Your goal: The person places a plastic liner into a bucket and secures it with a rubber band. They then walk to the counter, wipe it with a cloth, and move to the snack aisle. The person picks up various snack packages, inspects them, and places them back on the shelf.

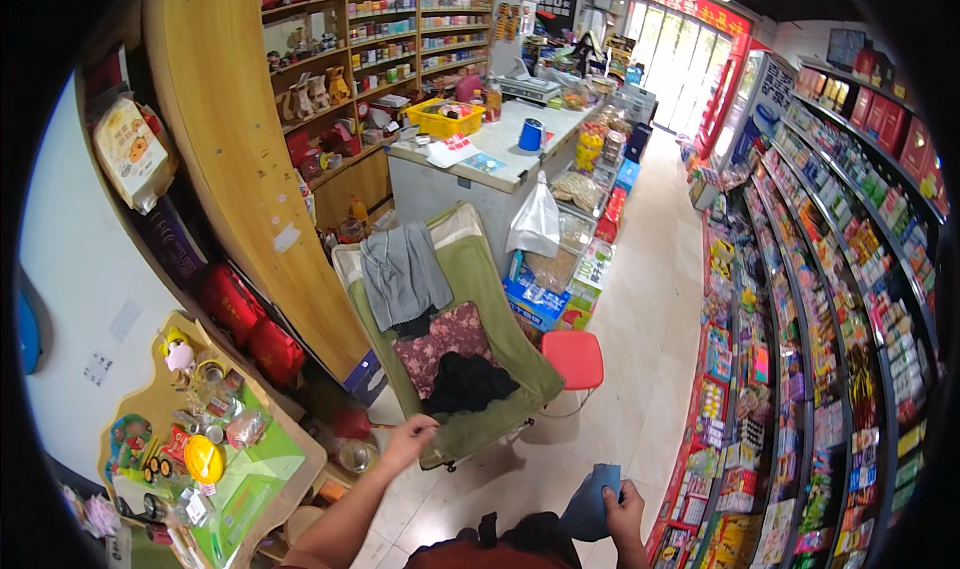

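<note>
My right hand (pixel 625 505) grips the edge of a piece of blue cloth-like material (pixel 589 510), thumb on top, in front of my body at the lower right. My left hand (pixel 412 438) is raised at the near edge of the green folding lounge chair (pixel 480 438), its fingers curled. A thin stick and a blurred red thing (pixel 352 423) appear just left of it; whether the hand holds them is unclear. On the chair lie a grey towel (pixel 405 273), a floral cushion (pixel 461 333) and a crumpled black cloth (pixel 469 385).
A small desk (pixel 247 486) with a yellow plate (pixel 204 459) and clutter stands left. Behind the chair are a counter (pixel 420 171), a white plastic bag (pixel 536 220) and boxed goods. A red stool (pixel 572 360) sits right of the chair. Stocked shelves (pixel 810 329) line the aisle's right side.
</note>
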A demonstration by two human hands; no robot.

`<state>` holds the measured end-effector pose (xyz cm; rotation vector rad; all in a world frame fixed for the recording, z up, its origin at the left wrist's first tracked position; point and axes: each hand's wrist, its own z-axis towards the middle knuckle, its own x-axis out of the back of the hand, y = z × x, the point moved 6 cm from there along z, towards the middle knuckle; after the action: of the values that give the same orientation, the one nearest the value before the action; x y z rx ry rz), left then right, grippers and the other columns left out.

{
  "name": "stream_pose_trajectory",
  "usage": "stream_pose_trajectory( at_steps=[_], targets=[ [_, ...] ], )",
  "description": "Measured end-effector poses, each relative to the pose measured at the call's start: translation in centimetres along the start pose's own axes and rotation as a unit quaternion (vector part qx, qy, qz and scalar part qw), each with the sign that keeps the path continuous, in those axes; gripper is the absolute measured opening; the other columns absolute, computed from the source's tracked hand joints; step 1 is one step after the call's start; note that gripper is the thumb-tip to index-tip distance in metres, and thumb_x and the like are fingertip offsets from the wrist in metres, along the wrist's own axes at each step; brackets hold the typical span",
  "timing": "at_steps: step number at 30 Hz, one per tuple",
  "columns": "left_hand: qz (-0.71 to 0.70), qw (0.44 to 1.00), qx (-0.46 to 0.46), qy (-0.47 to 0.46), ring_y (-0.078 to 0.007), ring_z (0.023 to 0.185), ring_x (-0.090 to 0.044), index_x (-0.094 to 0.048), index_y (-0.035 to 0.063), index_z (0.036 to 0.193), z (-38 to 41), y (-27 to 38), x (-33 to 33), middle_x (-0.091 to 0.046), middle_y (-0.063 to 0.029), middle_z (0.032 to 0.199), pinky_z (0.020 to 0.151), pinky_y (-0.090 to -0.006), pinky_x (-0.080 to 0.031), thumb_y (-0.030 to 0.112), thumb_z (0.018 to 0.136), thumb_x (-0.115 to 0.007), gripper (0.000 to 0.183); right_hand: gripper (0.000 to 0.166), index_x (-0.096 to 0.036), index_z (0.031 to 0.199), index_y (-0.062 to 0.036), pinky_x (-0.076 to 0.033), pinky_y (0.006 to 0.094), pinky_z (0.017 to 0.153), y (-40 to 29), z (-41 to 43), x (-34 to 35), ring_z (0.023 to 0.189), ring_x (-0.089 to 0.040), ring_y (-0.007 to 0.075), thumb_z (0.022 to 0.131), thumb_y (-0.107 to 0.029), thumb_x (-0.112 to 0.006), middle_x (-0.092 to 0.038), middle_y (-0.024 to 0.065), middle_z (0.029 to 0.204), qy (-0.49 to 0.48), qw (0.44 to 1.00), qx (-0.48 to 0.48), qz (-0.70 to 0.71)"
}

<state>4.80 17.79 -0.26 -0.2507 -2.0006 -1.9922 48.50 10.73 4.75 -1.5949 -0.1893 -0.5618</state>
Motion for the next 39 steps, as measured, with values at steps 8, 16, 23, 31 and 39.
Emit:
stream_pose_trajectory(
  at_steps=[8, 16, 23, 31, 39],
  targets=[
    [0.171, 0.968, 0.005, 0.186, -0.0299, 0.099, -0.06, -0.061, 0.002, 0.107, 16.7, -2.7, 15.5, -0.063, -0.0168, 0.105, 0.087, -0.0358, -0.047, 0.016, 0.08, -0.067, 0.031, 0.019, -0.058, 0.078, 0.0002, -0.045, 0.0304, 0.056, -0.8, 12.0, -8.0, 0.059, -0.053, 0.0121, 0.081, -0.017, -0.066, -0.058, 0.0076, 0.063, -0.082, 0.995, -0.004, -0.051],
    [0.335, 0.919, 0.009, 0.208, -0.0352, 0.114, -0.05, -0.053, 0.0027, 0.121, 34.9, -2.1, 20.8, -0.054, -0.0183, 0.122, 0.098, -0.0397, -0.04, 0.021, 0.077, -0.068, 0.051, 0.029, -0.063, 0.085, 0.0005, -0.049, 0.0367, 0.062, -1.2, 26.3, -16.6, 0.064, -0.064, 0.0255, 0.077, -0.027, -0.068, -0.064, 0.0164, 0.069, -0.193, 0.972, -0.019, -0.131],
    [0.438, 0.873, 0.095, 0.192, -0.0349, 0.127, -0.04, -0.043, 0.0045, 0.134, 46.8, -6.8, 23.9, -0.045, -0.0195, 0.136, 0.106, -0.0412, -0.032, 0.032, 0.078, -0.065, 0.066, 0.036, -0.058, 0.083, -0.0004, -0.047, 0.0418, 0.061, -0.5, 34.1, -19.6, 0.064, -0.058, 0.0313, 0.083, -0.036, -0.062, -0.061, 0.0213, 0.073, -0.238, 0.957, -0.019, -0.165],
    [0.546, 0.808, 0.204, 0.091, -0.0322, 0.115, -0.05, -0.053, 0.0075, 0.122, 47.3, -10.0, 22.4, -0.056, -0.0153, 0.121, 0.103, -0.048, -0.031, 0.039, 0.08, -0.061, 0.054, 0.033, -0.056, 0.081, -0.0014, -0.046, 0.0426, 0.061, 1.8, 34.8, -20.1, 0.063, -0.057, 0.0347, 0.083, -0.033, -0.062, -0.059, 0.0211, 0.071, -0.261, 0.942, -0.02, -0.208],
    [0.53, 0.808, 0.196, 0.164, -0.0303, 0.11, -0.052, -0.058, 0.0075, 0.116, 36.9, -8.2, 21.7, -0.06, -0.0131, 0.112, 0.098, -0.0459, -0.033, 0.034, 0.079, -0.063, 0.046, 0.031, -0.061, 0.081, 0.0006, -0.048, 0.0393, 0.06, 0.5, 31.8, -20.3, 0.062, -0.062, 0.0303, 0.075, -0.029, -0.068, -0.062, 0.0186, 0.068, -0.263, 0.938, 0.011, -0.225]
  ],
)
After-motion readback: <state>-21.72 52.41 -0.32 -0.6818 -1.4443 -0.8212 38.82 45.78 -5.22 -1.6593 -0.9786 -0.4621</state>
